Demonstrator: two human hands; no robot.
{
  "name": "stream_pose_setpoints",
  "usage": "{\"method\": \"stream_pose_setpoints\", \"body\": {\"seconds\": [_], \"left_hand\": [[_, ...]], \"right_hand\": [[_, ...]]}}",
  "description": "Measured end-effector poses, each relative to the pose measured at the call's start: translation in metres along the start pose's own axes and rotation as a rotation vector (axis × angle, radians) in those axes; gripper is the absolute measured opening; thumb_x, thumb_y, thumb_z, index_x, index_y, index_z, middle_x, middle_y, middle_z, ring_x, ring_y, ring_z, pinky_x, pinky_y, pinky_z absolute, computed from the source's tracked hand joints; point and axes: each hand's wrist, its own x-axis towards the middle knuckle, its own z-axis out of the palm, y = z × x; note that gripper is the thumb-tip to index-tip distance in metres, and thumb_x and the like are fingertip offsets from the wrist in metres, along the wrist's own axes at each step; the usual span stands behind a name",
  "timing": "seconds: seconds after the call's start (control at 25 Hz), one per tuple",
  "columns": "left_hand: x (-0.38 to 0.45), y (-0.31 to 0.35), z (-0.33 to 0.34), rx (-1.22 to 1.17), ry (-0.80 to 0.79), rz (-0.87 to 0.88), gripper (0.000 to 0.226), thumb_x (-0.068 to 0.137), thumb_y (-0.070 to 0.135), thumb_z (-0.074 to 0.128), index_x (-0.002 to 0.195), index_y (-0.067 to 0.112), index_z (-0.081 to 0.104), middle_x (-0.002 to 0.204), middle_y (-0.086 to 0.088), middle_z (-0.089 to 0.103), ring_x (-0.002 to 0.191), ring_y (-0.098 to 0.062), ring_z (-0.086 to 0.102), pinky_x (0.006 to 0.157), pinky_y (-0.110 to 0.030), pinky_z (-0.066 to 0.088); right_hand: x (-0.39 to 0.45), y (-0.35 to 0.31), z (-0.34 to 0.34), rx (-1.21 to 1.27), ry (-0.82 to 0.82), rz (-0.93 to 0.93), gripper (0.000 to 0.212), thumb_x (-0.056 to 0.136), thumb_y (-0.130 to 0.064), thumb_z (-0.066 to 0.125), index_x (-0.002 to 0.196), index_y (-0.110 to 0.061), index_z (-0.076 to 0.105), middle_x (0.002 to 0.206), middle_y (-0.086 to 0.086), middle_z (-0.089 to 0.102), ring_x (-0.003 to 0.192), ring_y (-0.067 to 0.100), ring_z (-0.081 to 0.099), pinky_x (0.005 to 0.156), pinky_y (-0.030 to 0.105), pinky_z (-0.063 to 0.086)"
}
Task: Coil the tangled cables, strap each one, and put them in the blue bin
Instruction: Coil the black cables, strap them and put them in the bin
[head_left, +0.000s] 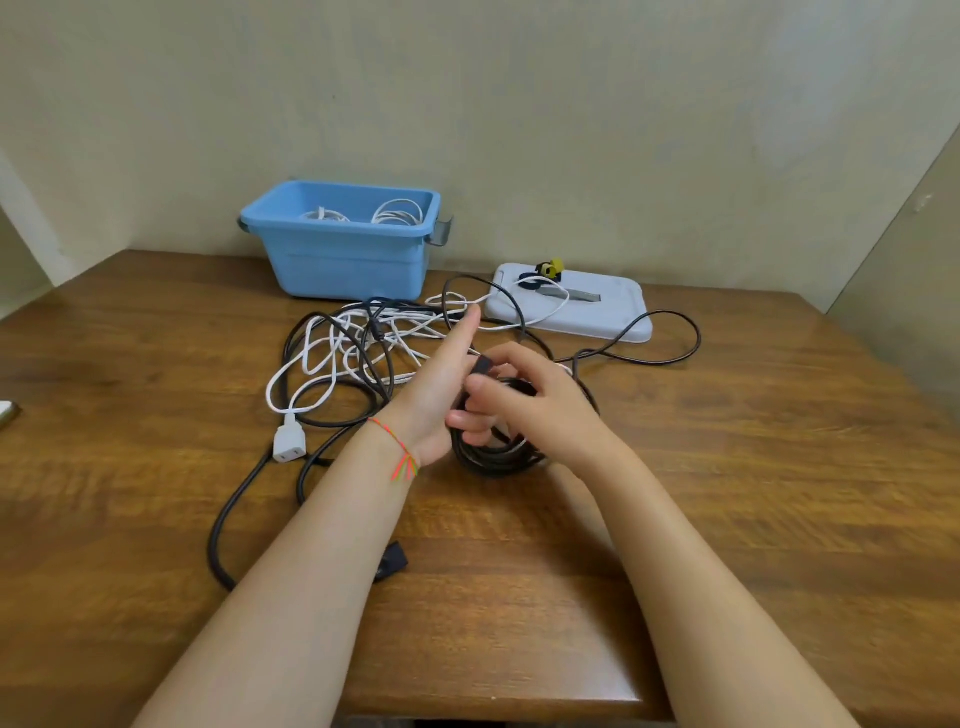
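A coil of black cable (493, 457) stands on the wooden table (727, 467) in the middle. My left hand (436, 384) holds the coil, its lower fingers curled through it and one finger pointing straight up. At the top of the coil my right hand (540, 405) pinches a black strap (480, 365). The cable's loose end (665, 338) loops off to the right. Behind my hands lies a tangle of white cable (353, 338) and black cable (311, 364). The blue bin (337, 254) stands at the back and holds two white coils (397, 210).
A grey lid (602, 312) lies right of the bin with yellow and dark straps (548, 270) on it. A white plug (288, 447) and a thick black cord (223, 530) lie at the left. Another dark strap (392, 561) lies beneath my left forearm. The wall is close behind.
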Motion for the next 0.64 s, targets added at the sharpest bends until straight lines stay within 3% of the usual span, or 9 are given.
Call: {"method": "stream_pose_setpoints", "body": {"seconds": [0.12,0.2,0.28,0.36,0.44,0.52,0.64], "left_hand": [[-0.001,0.0,0.003,0.089,0.003,-0.031,0.079,0.086,0.084,0.02,0.065,0.014,0.049,0.051,0.001,0.023,0.041,-0.012,0.018,0.053,-0.031,0.011],[0.001,-0.002,0.004,0.078,-0.032,-0.039,0.081,0.089,0.081,0.017,0.076,0.011,0.057,0.057,-0.001,0.023,0.043,-0.013,0.017,0.051,-0.03,0.016],[0.003,-0.004,0.007,-0.054,-0.052,-0.038,0.068,0.097,0.069,0.024,0.102,0.01,0.056,0.059,-0.001,0.026,0.042,-0.011,0.022,0.05,-0.028,0.025],[0.004,-0.005,0.012,-0.189,-0.086,-0.015,0.039,0.104,0.045,0.033,0.107,0.011,0.053,0.057,0.002,0.032,0.04,-0.009,0.029,0.052,-0.026,0.034],[0.005,-0.007,0.015,-0.235,-0.073,0.023,0.024,0.106,0.026,0.036,0.103,0.012,0.055,0.054,0.005,0.034,0.039,-0.007,0.029,0.052,-0.025,0.038],[0.006,-0.009,0.015,-0.24,0.013,0.049,0.023,0.106,0.02,0.038,0.096,0.011,0.058,0.049,0.007,0.031,0.034,-0.005,0.025,0.043,-0.021,0.031],[0.007,-0.008,0.01,-0.215,0.187,0.093,0.015,0.105,0.016,0.041,0.1,0.012,0.055,0.044,0.007,0.03,0.03,-0.004,0.023,0.034,-0.017,0.021]], "right_hand": [[0.0,0.001,0.009,-0.124,0.115,-0.078,0.013,0.092,-0.029,0.067,0.09,-0.017,0.063,0.069,-0.009,0.058,0.063,0.006,0.062,0.06,0.023,0.049],[0.004,0.003,0.01,-0.078,0.218,-0.008,0.017,0.093,-0.029,0.063,0.083,-0.017,0.058,0.072,0.001,0.056,0.063,0.018,0.06,0.058,0.034,0.048],[0.011,0.007,0.005,-0.01,0.362,0.052,0.017,0.09,-0.027,0.057,0.079,-0.016,0.054,0.072,0.003,0.055,0.064,0.019,0.053,0.062,0.041,0.045],[0.014,0.008,0.0,0.066,0.438,0.074,0.015,0.086,-0.027,0.053,0.079,-0.015,0.058,0.073,0.003,0.058,0.068,0.018,0.053,0.064,0.041,0.045],[0.014,0.008,-0.002,0.095,0.457,0.101,0.015,0.084,-0.027,0.052,0.079,-0.017,0.061,0.072,0.0,0.059,0.07,0.018,0.054,0.065,0.038,0.045],[0.014,0.008,-0.002,0.029,0.427,0.098,0.014,0.089,-0.024,0.053,0.08,-0.018,0.061,0.07,-0.002,0.058,0.068,0.018,0.053,0.064,0.038,0.045],[0.01,0.008,-0.007,-0.206,0.261,-0.001,0.012,0.097,-0.027,0.054,0.09,-0.024,0.063,0.08,-0.005,0.063,0.076,0.013,0.059,0.069,0.031,0.05]]}}
